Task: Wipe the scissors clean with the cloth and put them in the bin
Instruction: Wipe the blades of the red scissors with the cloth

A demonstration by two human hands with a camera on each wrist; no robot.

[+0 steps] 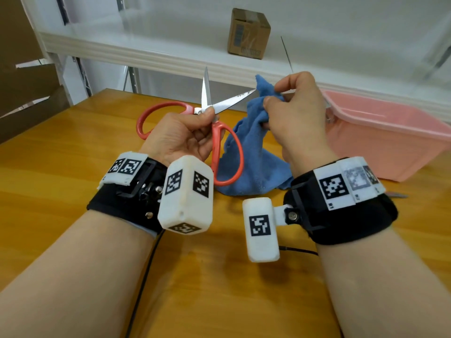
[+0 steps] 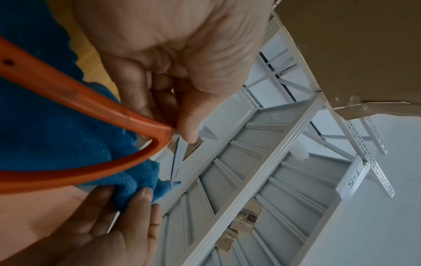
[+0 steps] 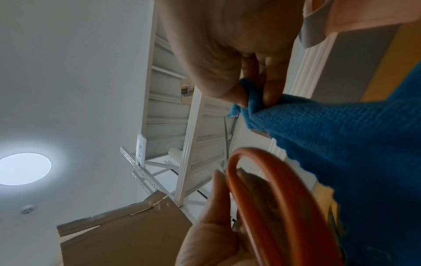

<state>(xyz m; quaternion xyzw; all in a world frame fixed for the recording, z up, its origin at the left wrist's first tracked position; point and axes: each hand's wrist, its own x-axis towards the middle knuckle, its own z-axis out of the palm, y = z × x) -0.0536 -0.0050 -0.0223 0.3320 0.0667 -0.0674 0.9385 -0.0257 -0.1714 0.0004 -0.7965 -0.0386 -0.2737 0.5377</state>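
Left hand (image 1: 180, 135) pinched the red-handled scissors (image 1: 212, 123) near the pivot, blades spread open and pointing up and away, held above the bench (image 1: 73, 191). Right hand (image 1: 292, 111) gripped the blue cloth (image 1: 253, 152), its bunched top at the tip of the right-side blade – the rest of it hanging down to the bench. Wiping looked underway, binning not yet done.

Risks, as a guess: the open blades could nick the right-hand fingers (image 1: 283, 85) if the cloth slid thin over the edge; the pinch at the pivot (only thumb and fingertips, loops free) could let the scissors swing or drop; loose cloth might snag between the blades if they closed.

Pink plastic bin (image 1: 390, 142) sat on the bench to the right, near the right hand – the visible part of its inside showed nothing in it. A small cardboard box (image 1: 249, 34) stood on the white shelf (image 1: 146, 50) behind; closed, contents unknown.
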